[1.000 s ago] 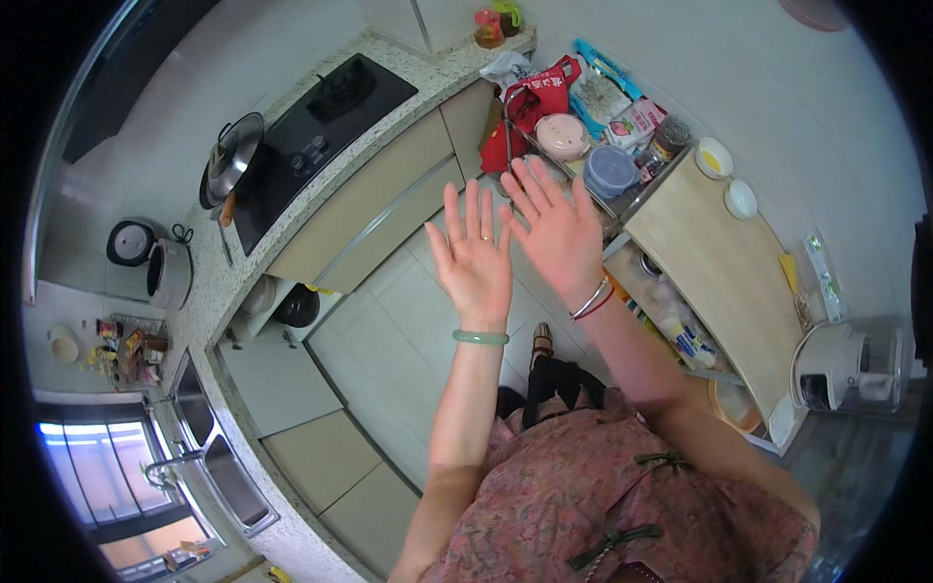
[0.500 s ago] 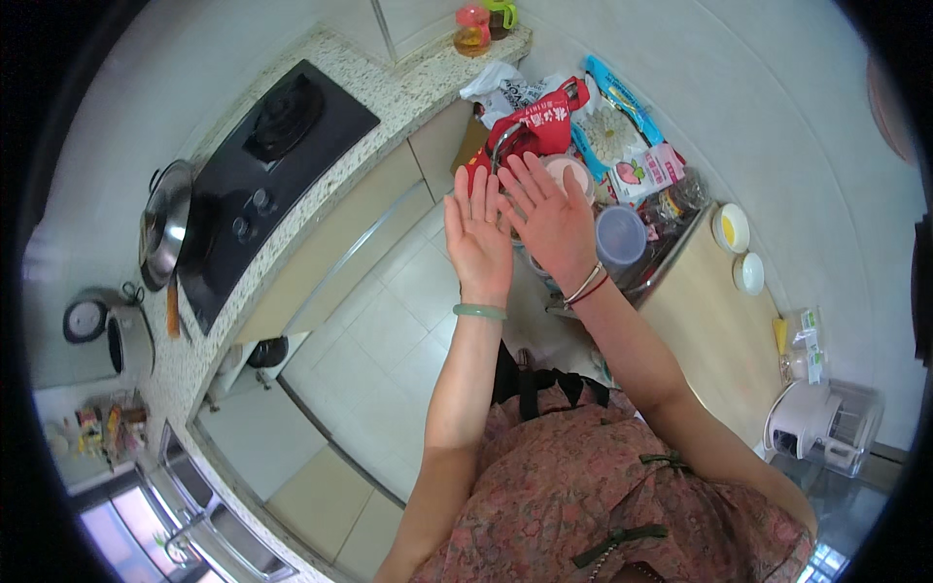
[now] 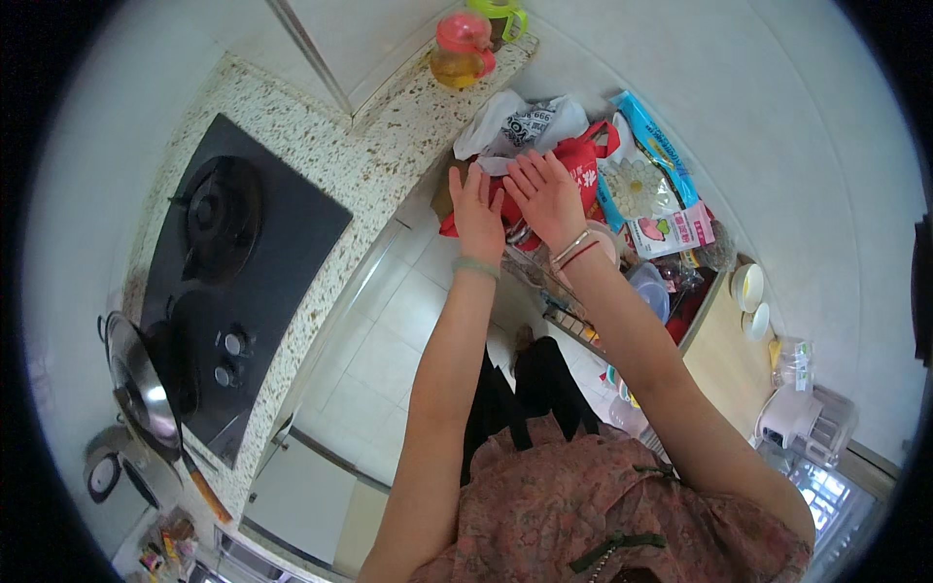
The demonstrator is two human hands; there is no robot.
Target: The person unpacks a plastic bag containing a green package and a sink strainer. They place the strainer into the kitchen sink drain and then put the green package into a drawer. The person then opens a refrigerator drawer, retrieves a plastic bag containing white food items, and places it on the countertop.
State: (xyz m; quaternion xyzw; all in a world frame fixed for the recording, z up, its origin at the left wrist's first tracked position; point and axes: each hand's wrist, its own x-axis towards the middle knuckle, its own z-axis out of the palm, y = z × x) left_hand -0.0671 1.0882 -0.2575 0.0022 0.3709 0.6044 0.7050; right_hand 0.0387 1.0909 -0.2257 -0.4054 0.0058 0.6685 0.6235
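My left hand (image 3: 478, 216) is held out palm up with its fingers spread, and nothing lies in it. Close beside it my right hand (image 3: 551, 206) is also open and bare, palm up. A pale green bangle (image 3: 476, 264) circles the left wrist; a light bangle and a red cord are on the right one. Behind the fingertips, and partly hidden by them, are a red bag (image 3: 579, 167) and a white plastic bag (image 3: 520, 124). Whether the hands touch these bags I cannot tell; they appear held above them.
At left, a black gas stove (image 3: 262, 233) is set in the speckled counter (image 3: 374, 160), with a wok (image 3: 143, 379) on it. An oil jug (image 3: 462, 51) stands at the counter's far end. Right are a pink packet (image 3: 671, 231), a wooden board (image 3: 724, 364) and small white bowls (image 3: 747, 286).
My view has shifted forward over the kitchen, so the stove and the oil jug look nearer. Both hands stay open and empty, with the arms stretched farther toward the bags.
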